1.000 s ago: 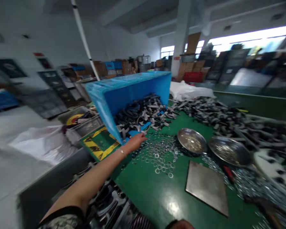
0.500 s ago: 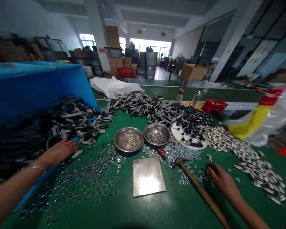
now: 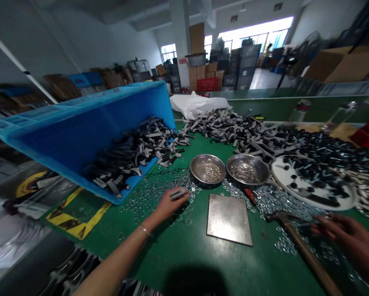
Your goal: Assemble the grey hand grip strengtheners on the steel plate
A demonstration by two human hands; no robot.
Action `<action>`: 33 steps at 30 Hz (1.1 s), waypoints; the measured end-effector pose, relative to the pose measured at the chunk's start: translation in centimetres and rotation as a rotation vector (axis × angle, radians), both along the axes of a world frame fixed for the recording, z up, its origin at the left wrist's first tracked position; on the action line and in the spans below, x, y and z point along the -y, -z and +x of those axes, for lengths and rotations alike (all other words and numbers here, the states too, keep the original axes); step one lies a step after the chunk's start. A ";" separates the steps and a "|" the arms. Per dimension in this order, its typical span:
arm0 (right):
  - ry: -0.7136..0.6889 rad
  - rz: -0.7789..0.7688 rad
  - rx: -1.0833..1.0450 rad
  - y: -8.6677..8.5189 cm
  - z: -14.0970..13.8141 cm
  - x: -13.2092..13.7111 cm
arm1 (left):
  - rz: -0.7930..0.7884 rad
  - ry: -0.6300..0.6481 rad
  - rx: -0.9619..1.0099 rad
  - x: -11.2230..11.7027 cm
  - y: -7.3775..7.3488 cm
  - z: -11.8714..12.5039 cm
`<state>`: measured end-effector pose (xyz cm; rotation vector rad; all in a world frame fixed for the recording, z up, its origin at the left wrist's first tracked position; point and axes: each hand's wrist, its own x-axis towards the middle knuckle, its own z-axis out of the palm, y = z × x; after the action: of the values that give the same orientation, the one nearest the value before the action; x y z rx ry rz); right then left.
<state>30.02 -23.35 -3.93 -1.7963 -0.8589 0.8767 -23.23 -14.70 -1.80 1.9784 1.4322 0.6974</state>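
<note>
Bracket, a small grey metal piece (image 3: 178, 193), is pinched in the fingers of the left hand (image 3: 169, 203), held low over the scatter of silver washers (image 3: 147, 197) just in front of the tilted blue plastic crate (image 3: 79, 123). The right hand (image 3: 344, 232) hovers well to the right of the crate, near the wooden-handled hammer (image 3: 298, 242); motion blur means I cannot tell whether its fingers are apart or closed on anything. Risk, as judged: the crate rests on edge with its load of dark grey brackets (image 3: 132, 154) spilling at the open mouth, so a knock from the left forearm could send more sliding out onto the washers and mix the stock. The pinch on the held piece looks light and it could drop among the rings. Right of the crate stand two round steel bowls (image 3: 207, 168), a flat square steel plate (image 3: 229, 218) and a white round tray of black bolts (image 3: 314, 185). The surface is a green worktable (image 3: 184, 255); behind the crate lies a white bag (image 3: 199, 105), with stacked cartons and bright windows at the far wall.
</note>
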 end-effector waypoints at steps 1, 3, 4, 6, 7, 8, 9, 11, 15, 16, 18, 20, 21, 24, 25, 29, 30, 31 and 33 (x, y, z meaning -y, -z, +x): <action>-0.046 -0.045 -0.141 -0.6 -3.0 0.5 | -0.003 0.056 -0.116 0.2 0.2 1.7; -0.118 -0.021 -0.313 -1.5 -9.0 1.5 | 0.007 0.072 -0.388 0.0 0.6 4.2; -0.163 -0.018 -0.358 -1.7 -11.6 1.9 | 0.005 0.054 -0.488 -0.3 0.8 5.0; -0.187 0.006 -0.453 -1.8 -15.8 2.4 | -0.005 0.018 -0.614 -0.9 1.1 5.9; -0.194 0.022 -0.555 -1.6 -17.4 2.4 | -0.013 0.006 -0.619 -1.3 1.2 6.0; -0.200 0.042 -0.684 -1.4 -18.6 2.4 | -0.021 -0.002 -0.630 -1.7 1.3 5.9; -0.205 0.059 -0.798 -1.2 -19.5 2.2 | -0.029 -0.007 -0.639 -2.1 1.4 5.8; -0.214 0.053 -0.986 -0.8 -20.8 1.8 | -0.044 0.001 -0.642 -2.8 1.4 5.2; -0.191 -0.008 -1.146 -0.4 -22.0 1.4 | -0.028 0.042 -0.616 -3.1 1.3 3.7; -0.190 -0.008 -1.175 -0.4 -22.2 1.5 | -0.016 0.037 -0.613 -2.8 1.2 3.4; -0.204 0.007 -1.206 -0.1 -22.4 1.9 | 0.012 0.016 -0.610 -2.0 0.9 3.1; -0.232 0.016 -1.214 0.3 -22.6 2.5 | 0.053 0.014 -0.598 -1.3 0.4 3.4; -0.254 0.015 -1.202 0.6 -22.8 2.7 | 0.088 0.048 -0.586 -1.0 0.0 3.9; -0.342 0.032 -1.129 1.5 -23.2 3.3 | 0.184 0.251 -0.560 -1.2 -0.8 6.9; -0.365 0.048 -1.104 1.7 -23.3 3.3 | 0.199 0.312 -0.562 -1.6 -1.0 8.2; -0.371 0.085 -1.024 2.1 -23.2 3.4 | 0.186 0.389 -0.620 -3.7 -0.6 13.9; -0.366 0.083 -1.015 2.1 -23.0 3.4 | 0.177 0.398 -0.640 -4.1 -0.3 15.1; -0.362 0.083 -1.010 2.1 -22.8 3.5 | 0.166 0.405 -0.659 -4.5 -0.1 16.0; -0.354 0.084 -1.008 2.1 -22.3 3.6 | 0.138 0.411 -0.692 -5.0 0.2 17.2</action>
<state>7.69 -26.99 -5.99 -0.9044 -0.5124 1.7202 -6.06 -9.71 -2.05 2.6668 1.2698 -0.0964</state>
